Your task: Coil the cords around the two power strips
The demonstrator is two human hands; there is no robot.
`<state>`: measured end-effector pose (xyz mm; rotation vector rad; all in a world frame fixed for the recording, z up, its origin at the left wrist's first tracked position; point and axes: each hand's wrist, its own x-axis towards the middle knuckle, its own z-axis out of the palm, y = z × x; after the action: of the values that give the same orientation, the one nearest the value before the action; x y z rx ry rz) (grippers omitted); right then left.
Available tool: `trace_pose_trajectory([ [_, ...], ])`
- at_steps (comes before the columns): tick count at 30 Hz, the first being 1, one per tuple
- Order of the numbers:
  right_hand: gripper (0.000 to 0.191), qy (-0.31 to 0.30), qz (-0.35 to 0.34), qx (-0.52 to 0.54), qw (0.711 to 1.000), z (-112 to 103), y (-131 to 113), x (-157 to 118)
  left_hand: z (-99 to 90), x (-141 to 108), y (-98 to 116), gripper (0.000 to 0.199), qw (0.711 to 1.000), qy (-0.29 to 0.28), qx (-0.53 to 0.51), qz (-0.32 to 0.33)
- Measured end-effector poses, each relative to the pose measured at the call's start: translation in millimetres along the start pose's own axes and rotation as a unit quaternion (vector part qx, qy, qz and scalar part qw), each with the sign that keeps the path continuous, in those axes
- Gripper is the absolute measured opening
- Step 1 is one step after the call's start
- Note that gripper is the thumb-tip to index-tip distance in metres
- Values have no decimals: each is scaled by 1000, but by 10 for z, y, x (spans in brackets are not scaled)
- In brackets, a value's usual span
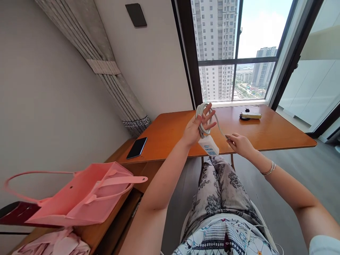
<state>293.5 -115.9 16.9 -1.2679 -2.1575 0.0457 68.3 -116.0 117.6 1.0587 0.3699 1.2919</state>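
Loops of a pale grey power cord [200, 110] hang around my left hand [193, 130], whose fingers are spread through the coil. Just below that palm dangles a white power strip [209, 145] with blue-marked sockets, tilted, in front of the table's near edge. From the coil, one length of cord arcs across to my right hand [239, 144]. There the thumb and fingers pinch it, slightly right of the strip. The cord's end is hidden in or behind those fingers.
A brown wooden table [170, 132] stands before me under the window. On it lie a black phone [137, 147] at the left and a yellow-and-white item [251, 115] with a black part at the back right. An open pink bag [71, 198] sits on a wooden cabinet, lower left.
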Motion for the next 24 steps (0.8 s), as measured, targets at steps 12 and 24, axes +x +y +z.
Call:
trace_pose_trajectory([
  [12, 35, 3, -305, -172, 937, -710, -740, 293, -35, 69, -471, 25, 986, -89, 131, -48],
  [24, 51, 58, -173, -34, 983, -661, -654, 631, -104, 13, -370, 75, 925, -216, 118, -289],
])
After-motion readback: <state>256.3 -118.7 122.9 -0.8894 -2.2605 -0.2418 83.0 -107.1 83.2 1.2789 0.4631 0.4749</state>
